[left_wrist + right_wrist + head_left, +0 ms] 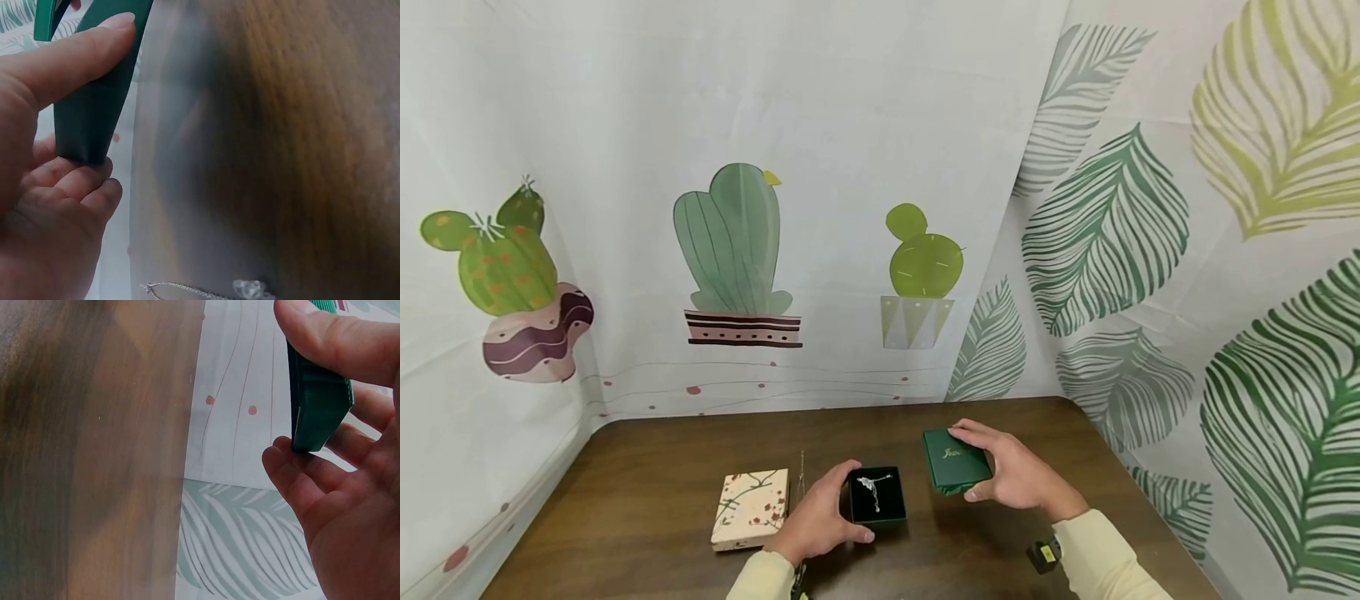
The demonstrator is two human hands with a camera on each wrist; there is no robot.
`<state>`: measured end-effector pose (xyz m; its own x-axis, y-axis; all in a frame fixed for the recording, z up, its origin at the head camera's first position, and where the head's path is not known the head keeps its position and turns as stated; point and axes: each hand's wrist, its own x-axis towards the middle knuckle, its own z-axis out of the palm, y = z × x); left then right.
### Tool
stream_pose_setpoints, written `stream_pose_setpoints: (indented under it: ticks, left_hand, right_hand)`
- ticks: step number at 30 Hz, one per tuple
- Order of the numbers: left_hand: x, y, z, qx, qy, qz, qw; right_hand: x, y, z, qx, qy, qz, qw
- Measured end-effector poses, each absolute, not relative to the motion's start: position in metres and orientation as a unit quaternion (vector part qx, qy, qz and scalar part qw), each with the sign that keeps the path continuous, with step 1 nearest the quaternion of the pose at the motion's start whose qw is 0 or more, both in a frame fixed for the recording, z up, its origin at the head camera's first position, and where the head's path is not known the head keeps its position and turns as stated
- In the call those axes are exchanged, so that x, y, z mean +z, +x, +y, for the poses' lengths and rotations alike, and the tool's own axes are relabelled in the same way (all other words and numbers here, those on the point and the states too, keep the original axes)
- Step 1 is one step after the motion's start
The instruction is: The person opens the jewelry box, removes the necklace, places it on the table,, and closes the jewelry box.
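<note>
In the head view, my left hand (820, 517) grips a small dark green jewelry box base (889, 524) by its left side. A silver piece of jewelry (872, 483) with a thin chain lies on the black lining inside. To the right, my right hand (1011, 471) holds the green lid (957, 460), which bears gold lettering, by its right side. Lid and base are apart. The left wrist view shows the box base (90, 119) between thumb and fingers. Thumb and fingertips hold the lid (320, 403) in the right wrist view.
A cream box (752, 504) with a branch and flower pattern sits left of my left hand. Beside it a silver chain (802, 471) lies on the brown wooden table (655, 492). Behind the table hangs a white curtain (842, 125) printed with cacti and leaves.
</note>
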<state>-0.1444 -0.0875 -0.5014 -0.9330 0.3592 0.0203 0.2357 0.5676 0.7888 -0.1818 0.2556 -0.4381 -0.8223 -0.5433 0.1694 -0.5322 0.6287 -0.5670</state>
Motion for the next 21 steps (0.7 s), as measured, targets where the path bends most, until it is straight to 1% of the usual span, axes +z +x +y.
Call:
stream_pose_setpoints:
  ticks: [11, 21]
  left_hand:
    - [-0.5042, -0.1443, -0.0879, 0.412, 0.161, 0.894, 0.076]
    - [-0.5078, -0.1455, -0.0924, 0.407, 0.162, 0.894, 0.09]
  right_hand:
    - [-0.4374, -0.1819, 0.2566, -0.31, -0.304, 0.901, 0.001]
    - [-0.4371, -0.1815, 0.2557, -0.307, -0.307, 0.901, 0.001]
